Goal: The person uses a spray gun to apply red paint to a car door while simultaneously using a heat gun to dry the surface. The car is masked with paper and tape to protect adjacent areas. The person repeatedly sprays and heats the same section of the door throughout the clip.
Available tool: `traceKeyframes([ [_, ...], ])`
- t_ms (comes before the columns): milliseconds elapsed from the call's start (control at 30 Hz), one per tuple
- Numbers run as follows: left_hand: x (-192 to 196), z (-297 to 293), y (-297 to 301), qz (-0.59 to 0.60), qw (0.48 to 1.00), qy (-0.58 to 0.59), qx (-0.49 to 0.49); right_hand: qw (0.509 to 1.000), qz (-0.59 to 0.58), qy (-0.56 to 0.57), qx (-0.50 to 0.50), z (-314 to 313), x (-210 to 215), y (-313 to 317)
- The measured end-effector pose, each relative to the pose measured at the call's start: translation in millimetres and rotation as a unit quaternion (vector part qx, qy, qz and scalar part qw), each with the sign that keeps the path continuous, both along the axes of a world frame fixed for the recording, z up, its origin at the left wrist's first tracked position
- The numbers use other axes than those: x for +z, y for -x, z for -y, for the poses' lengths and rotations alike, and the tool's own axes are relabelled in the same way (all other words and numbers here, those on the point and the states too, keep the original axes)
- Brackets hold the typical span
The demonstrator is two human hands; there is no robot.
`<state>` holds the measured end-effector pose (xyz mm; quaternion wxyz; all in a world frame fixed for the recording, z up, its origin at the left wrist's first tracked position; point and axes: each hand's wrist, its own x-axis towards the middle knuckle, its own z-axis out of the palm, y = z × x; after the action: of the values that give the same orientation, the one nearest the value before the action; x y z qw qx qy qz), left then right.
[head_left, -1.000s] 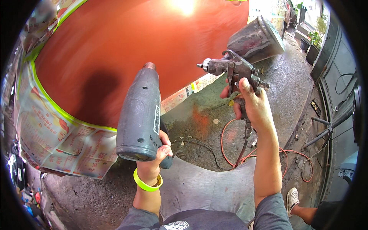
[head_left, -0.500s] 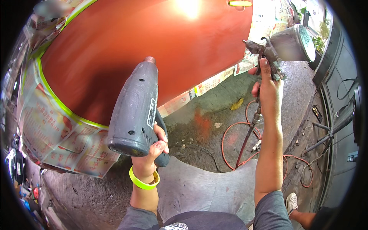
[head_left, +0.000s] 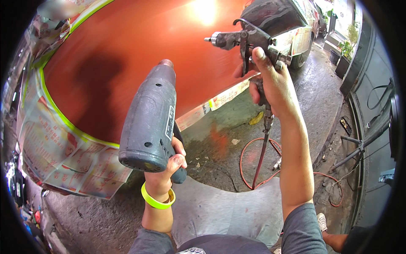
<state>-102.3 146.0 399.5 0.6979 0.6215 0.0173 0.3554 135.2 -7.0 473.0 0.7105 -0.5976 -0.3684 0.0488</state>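
My left hand [head_left: 171,165] is closed round the handle of a dark grey heat gun [head_left: 148,114], its nozzle tilted up toward an orange-red car panel [head_left: 186,55]. A spray gun [head_left: 258,40] is gripped in my right hand [head_left: 277,84], its nozzle pointing left across the panel. The index finger lies by the trigger, partly hidden. On top of the spray gun sits a dark paint cup [head_left: 270,17], cut off by the top edge. A dark red air hose [head_left: 261,156] hangs from its handle. Whether paint is coming out I cannot tell.
Printed paper [head_left: 80,156] and yellow-green tape [head_left: 80,128] mask the panel's edge. An orange hose [head_left: 243,163] coils on the stained concrete floor [head_left: 211,144]. To the right are a grey metal door [head_left: 376,156] and a metal stand [head_left: 359,146]. Another person's foot [head_left: 322,222] shows lower right.
My right hand has moved left and swung the spray gun inward over the panel, with its cup now higher and farther left. The heat gun in my left hand has barely moved.
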Motion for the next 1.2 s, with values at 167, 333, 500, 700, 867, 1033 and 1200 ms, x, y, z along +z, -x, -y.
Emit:
traceKeyframes([
  [167, 8.8, 0.1, -12.2, -0.009, 0.999, -0.035, 0.031, 0.990, 0.008, -0.026, -0.139, 3.4, -2.2, -39.0],
  [333, 3.1, 11.9, -50.4, 0.034, 0.998, -0.041, -0.014, 0.964, -0.071, -0.037, -0.254, 58.3, -29.8, -44.9],
  [500, -12.8, 10.0, -86.4, 0.103, 0.993, -0.037, -0.048, 0.977, -0.073, -0.028, -0.198, 73.2, -115.0, -33.9],
  [700, -59.5, 15.6, -109.4, 0.083, 0.990, -0.103, 0.042, 0.957, 0.083, 0.130, -0.247, 86.0, -208.7, 0.9],
  [867, -97.2, 5.7, -106.5, 0.102, 0.989, -0.107, -0.021, 0.955, 0.011, 0.186, -0.230, 90.7, -239.7, 41.4],
  [1033, -119.7, 14.0, -105.8, 0.129, 0.984, -0.106, -0.059, 0.941, 0.025, 0.219, -0.258, 90.6, -242.2, 51.1],
  [1200, -126.9, -1.3, -106.3, 0.104, 0.989, -0.071, -0.076, 0.915, 0.061, 0.282, -0.283, 108.5, -231.2, 47.8],
])
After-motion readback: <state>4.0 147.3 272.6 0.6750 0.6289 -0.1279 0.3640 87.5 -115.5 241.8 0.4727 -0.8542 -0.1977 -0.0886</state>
